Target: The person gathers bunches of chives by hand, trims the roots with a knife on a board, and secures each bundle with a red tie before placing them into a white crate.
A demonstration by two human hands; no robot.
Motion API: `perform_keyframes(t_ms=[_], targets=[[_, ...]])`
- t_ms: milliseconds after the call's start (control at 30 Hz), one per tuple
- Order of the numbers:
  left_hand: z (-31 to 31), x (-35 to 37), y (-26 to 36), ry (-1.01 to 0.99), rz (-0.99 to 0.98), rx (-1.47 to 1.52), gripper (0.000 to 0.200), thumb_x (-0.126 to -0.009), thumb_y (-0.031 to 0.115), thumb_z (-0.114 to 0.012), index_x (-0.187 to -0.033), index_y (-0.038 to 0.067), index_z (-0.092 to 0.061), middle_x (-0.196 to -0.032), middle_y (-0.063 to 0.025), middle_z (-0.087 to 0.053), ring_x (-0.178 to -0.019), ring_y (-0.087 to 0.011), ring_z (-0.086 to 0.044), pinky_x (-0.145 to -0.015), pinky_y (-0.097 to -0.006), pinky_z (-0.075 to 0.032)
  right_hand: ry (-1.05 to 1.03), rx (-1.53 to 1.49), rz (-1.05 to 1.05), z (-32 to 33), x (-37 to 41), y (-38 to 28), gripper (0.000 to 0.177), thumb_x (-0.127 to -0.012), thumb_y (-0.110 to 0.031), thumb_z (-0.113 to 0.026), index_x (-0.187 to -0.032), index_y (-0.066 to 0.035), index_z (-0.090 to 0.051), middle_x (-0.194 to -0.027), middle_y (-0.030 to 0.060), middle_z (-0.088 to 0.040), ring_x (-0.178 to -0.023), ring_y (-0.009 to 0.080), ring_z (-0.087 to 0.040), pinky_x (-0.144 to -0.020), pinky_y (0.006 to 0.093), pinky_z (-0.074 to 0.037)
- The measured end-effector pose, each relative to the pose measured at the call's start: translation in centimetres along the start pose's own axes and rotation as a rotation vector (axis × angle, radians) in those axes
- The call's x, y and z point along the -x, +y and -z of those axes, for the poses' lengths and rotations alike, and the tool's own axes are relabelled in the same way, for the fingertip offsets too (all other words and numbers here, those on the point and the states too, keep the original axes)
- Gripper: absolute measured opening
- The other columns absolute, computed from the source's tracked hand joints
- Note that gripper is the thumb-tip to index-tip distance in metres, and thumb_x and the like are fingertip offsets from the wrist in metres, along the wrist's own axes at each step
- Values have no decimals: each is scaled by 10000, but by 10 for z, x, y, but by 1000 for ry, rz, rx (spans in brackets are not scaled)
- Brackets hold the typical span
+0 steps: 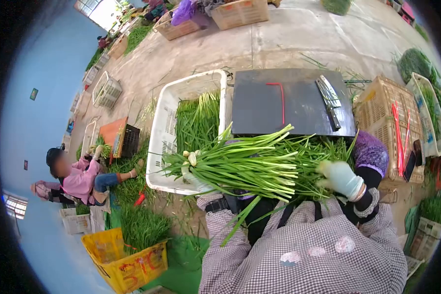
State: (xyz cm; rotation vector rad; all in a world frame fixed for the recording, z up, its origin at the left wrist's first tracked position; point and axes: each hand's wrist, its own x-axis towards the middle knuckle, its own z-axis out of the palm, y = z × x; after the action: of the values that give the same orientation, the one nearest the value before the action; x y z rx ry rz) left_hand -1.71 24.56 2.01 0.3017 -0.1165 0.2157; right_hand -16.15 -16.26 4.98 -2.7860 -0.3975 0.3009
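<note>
My left hand (193, 175), in a pale glove with light fingertips, is closed round a large bunch of chives (250, 164). The leafy ends point left over a white crate and the pale cut ends fan out to the right. My right hand (344, 179), also gloved, is beside the loose chives (311, 152) in front of me; its fingers are smeared by motion. Beyond stands a black board (259, 105) with a bent red strip (282, 103) and a black-handled knife (332, 115) on it.
The white crate (154, 147) holds more chives, left of the board. On the right, a tan crate (377, 105) bears red strips (400, 137) and a phone (409, 164). A yellow crate (147, 269) stands lower left. Another person (81, 179) sits at left handling greens.
</note>
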Motion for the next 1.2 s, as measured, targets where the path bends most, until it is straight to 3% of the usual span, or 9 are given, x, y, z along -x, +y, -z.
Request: perform_keyframes(t_ms=[167, 533, 633, 767, 833, 967, 1033, 1067, 1200], targets=[[0, -5, 2, -10, 5, -62, 230, -1021, 214, -584, -1225, 114, -628, -840, 19, -588, -981, -205, -579, -936, -419, -540, 587, -212, 230, 43, -106, -74, 114, -916, -212, -733, -929, -100, -715, -914, 73, -669, -810, 304, -668, -743, 430, -519], [-11, -4, 6, 74, 18, -67, 205, -1006, 197, -565, -1177, 128, -657, -783, 33, -561, -902, -191, -555, -879, -419, -548, 518, 107, 315, -30, -204, -91, 84, -876, -223, -671, -879, -143, -648, -841, 54, -657, -771, 273, -699, -682, 425, -532], [-14, -6, 4, 62, -12, -105, 215, -1006, 194, -562, -1184, 120, -657, -789, 30, -581, -921, -190, -565, -895, -421, -553, 449, -856, 199, -5, -190, -79, 100, -964, -160, -657, -914, -77, -633, -815, 53, -622, -745, 185, -634, -685, 372, -509], [3, -12, 7, -73, 42, 0, 238, -998, 194, -591, -1207, 108, -666, -812, 22, -601, -922, -183, -569, -915, -428, -544, 406, -1496, 132, 76, -118, -58, 127, -996, -154, -660, -911, -87, -595, -845, -24, -542, -724, 123, -492, -658, 281, -426], [7, -11, 7, -43, 37, 12, 253, -991, 189, -605, -1220, 104, -669, -822, 23, -602, -909, -180, -564, -919, -438, -538, 348, -1810, 441, 75, -87, -34, 100, -980, -77, -636, -900, -90, -578, -854, 1, -542, -700, 120, -448, -636, 269, -398], [16, -10, 5, -44, 21, -2, 275, -1001, 200, -592, -1249, 106, -666, -835, 29, -598, -927, -180, -566, -939, -453, -529, -265, -841, 31, 39, -57, 5, 196, -981, -249, -698, -966, -54, -681, -903, 75, -696, -797, 214, -658, -724, 356, -537], [15, -7, 5, 12, 3, -38, 276, -1005, 205, -587, -1252, 106, -661, -840, 28, -597, -938, -184, -569, -942, -454, -524, -144, 21, -82, -3, -38, 10, 201, -976, -275, -718, -1026, -81, -723, -999, 95, -753, -869, 272, -726, -781, 397, -580], [15, -8, 5, -46, 12, -49, 271, -1016, 215, -579, -1252, 106, -654, -848, 24, -600, -946, -192, -573, -946, -444, -527, -149, 10, -90, -8, -35, 8, 201, -976, -275, -718, -1026, -81, -723, -999, 95, -753, -869, 272, -726, -781, 397, -580], [0, -5, -1, -87, 13, -87, 263, -1032, 221, -559, -1250, 103, -648, -858, 18, -609, -942, -202, -588, -938, -431, -548, 602, -373, 84, 12, -77, -50, 131, -953, -238, -722, -1009, -120, -731, -963, 79, -725, -803, 272, -710, -717, 388, -570]])
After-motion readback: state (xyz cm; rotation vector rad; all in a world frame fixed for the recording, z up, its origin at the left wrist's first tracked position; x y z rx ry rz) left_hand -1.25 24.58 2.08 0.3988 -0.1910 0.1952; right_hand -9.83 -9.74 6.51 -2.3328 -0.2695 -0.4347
